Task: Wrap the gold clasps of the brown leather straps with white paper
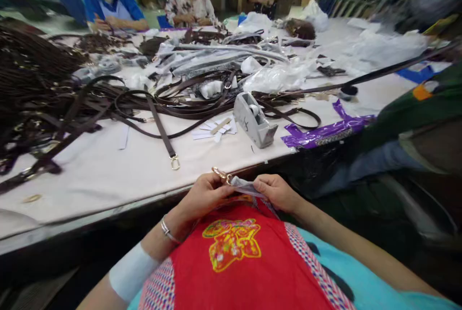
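Close to my body, just off the table's front edge, my left hand (pixel 208 193) is closed round a gold metal clasp (pixel 221 174), which pokes up past the fingers. From the clasp a strip wrapped in thin, translucent plastic film (pixel 243 185) runs across to my right hand (pixel 276 192). The thumb and fingers of that hand pinch the film's other end. What lies inside the film is hard to make out. Beyond my hands, a dark brown strap (pixel 161 129) with a gold buckle end lies on the table.
A grey tape dispenser (pixel 254 120) stands near the front edge, beside white paper slips (pixel 215 128). Purple tape (pixel 325 132) covers the edge at right. Brown straps (pixel 32 59) pile up at left, with plastic bags (pixel 277 76) behind. Several people sit or stand around the table.
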`<state>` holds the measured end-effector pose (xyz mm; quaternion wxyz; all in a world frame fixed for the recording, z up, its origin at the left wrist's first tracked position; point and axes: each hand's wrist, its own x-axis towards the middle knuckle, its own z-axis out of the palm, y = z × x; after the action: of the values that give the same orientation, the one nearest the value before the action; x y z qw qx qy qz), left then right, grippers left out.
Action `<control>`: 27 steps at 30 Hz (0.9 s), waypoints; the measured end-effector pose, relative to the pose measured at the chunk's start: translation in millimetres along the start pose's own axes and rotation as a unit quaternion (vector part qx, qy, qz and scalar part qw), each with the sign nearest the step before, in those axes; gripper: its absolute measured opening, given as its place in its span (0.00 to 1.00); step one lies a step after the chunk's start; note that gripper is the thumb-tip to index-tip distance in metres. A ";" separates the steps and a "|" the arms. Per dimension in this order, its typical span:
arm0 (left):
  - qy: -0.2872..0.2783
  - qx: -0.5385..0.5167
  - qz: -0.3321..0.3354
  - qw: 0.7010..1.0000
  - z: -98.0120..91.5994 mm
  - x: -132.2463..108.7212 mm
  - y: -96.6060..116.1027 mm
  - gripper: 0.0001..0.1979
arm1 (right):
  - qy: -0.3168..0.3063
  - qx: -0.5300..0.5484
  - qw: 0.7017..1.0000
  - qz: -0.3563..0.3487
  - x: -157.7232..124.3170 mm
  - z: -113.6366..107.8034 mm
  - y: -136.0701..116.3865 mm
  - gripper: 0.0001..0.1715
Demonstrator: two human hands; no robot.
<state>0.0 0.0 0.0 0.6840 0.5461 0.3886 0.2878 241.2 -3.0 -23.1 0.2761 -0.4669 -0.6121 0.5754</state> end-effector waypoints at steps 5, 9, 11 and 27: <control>0.049 0.192 0.116 0.973 -14.1 -10.7 -11.3 0.08 | 0.034 -0.148 0.983 -0.103 -9.2 -2.8 -6.1 0.19; 0.024 0.216 0.141 0.966 -19.2 -22.0 -8.9 0.07 | 0.027 -0.290 0.920 -0.261 -12.6 -7.2 -5.9 0.13; 0.012 0.206 0.164 0.965 -18.8 -25.8 -7.3 0.06 | 0.031 -0.335 0.891 -0.306 -11.9 -9.4 -4.8 0.11; -0.180 0.032 -0.029 0.983 -26.9 -34.8 5.6 0.20 | 0.048 -0.436 0.840 -0.320 -14.1 -8.5 -6.1 0.12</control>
<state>-41.0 -13.0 10.3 0.7330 0.5991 0.2836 0.1527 252.8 -11.1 -12.8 0.2420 -0.3438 -0.9012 0.1057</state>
